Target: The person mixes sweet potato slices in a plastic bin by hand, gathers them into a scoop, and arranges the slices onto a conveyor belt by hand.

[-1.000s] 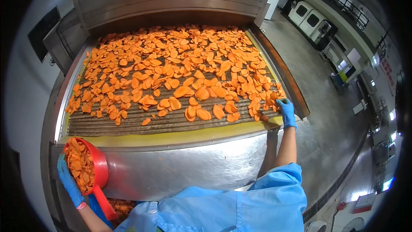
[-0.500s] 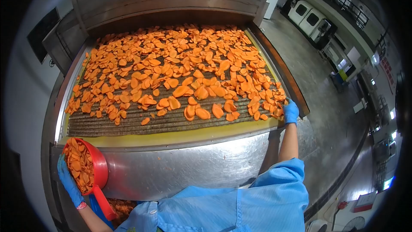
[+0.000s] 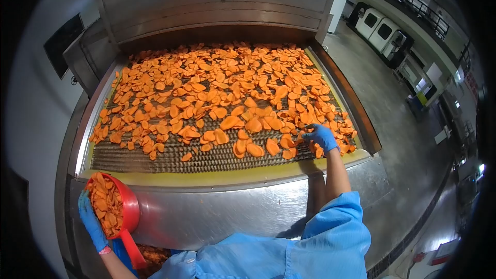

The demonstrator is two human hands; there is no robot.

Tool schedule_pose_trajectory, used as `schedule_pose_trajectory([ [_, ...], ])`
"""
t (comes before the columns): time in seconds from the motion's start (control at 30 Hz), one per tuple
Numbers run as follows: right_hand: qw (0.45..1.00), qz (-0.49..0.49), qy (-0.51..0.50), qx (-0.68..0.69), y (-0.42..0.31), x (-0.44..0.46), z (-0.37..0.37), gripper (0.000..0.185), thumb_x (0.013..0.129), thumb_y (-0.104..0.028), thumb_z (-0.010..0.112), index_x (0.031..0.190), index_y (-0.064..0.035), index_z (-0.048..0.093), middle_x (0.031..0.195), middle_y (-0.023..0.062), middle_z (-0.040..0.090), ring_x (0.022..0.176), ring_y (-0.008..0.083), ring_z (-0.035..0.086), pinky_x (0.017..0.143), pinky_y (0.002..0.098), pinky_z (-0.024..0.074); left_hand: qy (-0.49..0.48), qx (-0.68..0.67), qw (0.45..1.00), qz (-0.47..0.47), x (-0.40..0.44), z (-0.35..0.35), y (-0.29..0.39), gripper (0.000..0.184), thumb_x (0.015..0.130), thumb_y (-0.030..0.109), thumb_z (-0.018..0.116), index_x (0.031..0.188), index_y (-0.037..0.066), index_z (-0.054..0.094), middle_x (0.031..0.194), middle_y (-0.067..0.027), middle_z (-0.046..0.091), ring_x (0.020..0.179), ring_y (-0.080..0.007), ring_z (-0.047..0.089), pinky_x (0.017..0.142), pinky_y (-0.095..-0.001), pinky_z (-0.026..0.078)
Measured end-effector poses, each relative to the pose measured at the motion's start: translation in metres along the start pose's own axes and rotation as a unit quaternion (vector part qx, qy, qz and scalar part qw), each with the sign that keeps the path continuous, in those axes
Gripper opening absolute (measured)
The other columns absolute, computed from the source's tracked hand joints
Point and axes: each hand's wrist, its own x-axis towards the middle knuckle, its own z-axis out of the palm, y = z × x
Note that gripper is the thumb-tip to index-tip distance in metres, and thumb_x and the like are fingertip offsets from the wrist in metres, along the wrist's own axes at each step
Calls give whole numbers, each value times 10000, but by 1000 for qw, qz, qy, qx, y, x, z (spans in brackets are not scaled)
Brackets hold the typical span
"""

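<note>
While orange slices (image 3: 255, 150) cover the mesh belt (image 3: 139, 161), grey floor (image 3: 356, 64) lies beyond.

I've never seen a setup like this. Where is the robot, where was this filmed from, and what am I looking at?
There is no robot here: a person is working with their own two hands, in blue gloves. The view comes from a camera worn on the person's head, looking forward and down, so the blue sleeve belongs to the wearer.

In front is a wide, ridged metal surface, edged by a yellow strip and scattered with many flat orange slices.

The left hand holds a red scoop by its side, filled with orange pieces. The right hand reaches among the slices near the surface's front right; whether it grips one is hard to tell.
</note>
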Motion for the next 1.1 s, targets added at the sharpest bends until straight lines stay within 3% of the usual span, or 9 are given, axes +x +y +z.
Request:
schedule_pose_trajectory([
  [0.03, 997, 9, 43, -63, 4, 7, -7, 588, 673, -505, 785, 1146, -173, 677, 1002, 113, 710, 933, 284, 674, 821, 395, 517, -1, -3, 1000, 1, 2, 0, -2, 339, 1005, 155, 441, 1258, -36, 561, 1363, -155, 503, 1239, -244, 476, 1075, -348, 339],
  [0.07, 988, 1, 114, -103, 2, 7, -16, 500, 751, -433, 760, 1138, -126, 677, 890, 117, 719, 795, 260, 690, 733, 368, 529, -3, 17, 1000, 14, 2, -1, -7, 338, 1005, 154, 437, 1256, -37, 561, 1358, -156, 506, 1239, -251, 478, 1077, -352, 339],
  [0.2, 944, 51, 323, -41, 56, 78, -28, 347, 799, -283, 710, 1121, -159, 676, 987, 142, 696, 923, 305, 666, 798, 395, 509, 2, 62, 998, 21, -1, -3, 1, 331, 1005, 146, 428, 1247, -35, 564, 1343, -157, 515, 1241, -268, 483, 1080, -362, 342],
  [0.23, 928, 43, 355, -100, 57, 82, -30, 399, 782, -234, 731, 1172, -239, 647, 1054, 102, 668, 987, 309, 633, 810, 418, 505, 7, 67, 998, 14, -3, -5, 5, 331, 1005, 146, 428, 1247, -35, 564, 1343, -157, 515, 1241, -268, 483, 1080, -362, 342],
  [0.47, 961, 22, 237, -143, 59, 134, -19, 402, 758, -255, 776, 1142, -209, 666, 1233, 170, 572, 1113, 322, 569, 918, 419, 477, 10, 30, 999, -25, -8, 0, 30, 311, 1000, 141, 442, 1222, -21, 586, 1332, -142, 520, 1242, -246, 477, 1073, -349, 335],
  [0.6, 969, -72, 235, -27, 79, 160, -18, 234, 747, -153, 738, 977, -133, 701, 974, 224, 666, 828, 349, 661, 746, 386, 519, 10, 74, 997, -6, -3, -8, 5, 299, 996, 147, 467, 1207, -15, 603, 1328, -130, 524, 1236, -230, 480, 1069, -340, 337],
  [0.73, 939, -68, 272, 200, 77, 152, -65, 167, 838, -140, 684, 947, -15, 674, 783, 88, 680, 674, 165, 612, 621, 323, 493, 13, 95, 995, -1, -5, -6, 11, 295, 993, 150, 482, 1203, -14, 608, 1322, -131, 532, 1227, -230, 490, 1063, -340, 348],
  [1.0, 905, -53, 330, 265, 106, 138, -104, 246, 915, -254, 600, 959, -20, 665, 820, 102, 688, 703, 177, 625, 630, 332, 474, 6, 108, 994, -5, -3, -7, 12, 312, 997, 158, 472, 1222, -15, 599, 1336, -144, 525, 1229, -242, 491, 1067, -343, 346],
  [1.1, 923, -6, 350, 160, 115, 129, -95, 229, 887, -254, 635, 966, -51, 707, 842, 100, 709, 726, 172, 647, 653, 334, 486, 6, 109, 994, -1, -4, -8, 18, 312, 992, 158, 479, 1225, -12, 600, 1338, -145, 520, 1241, -244, 481, 1070, -344, 342],
])
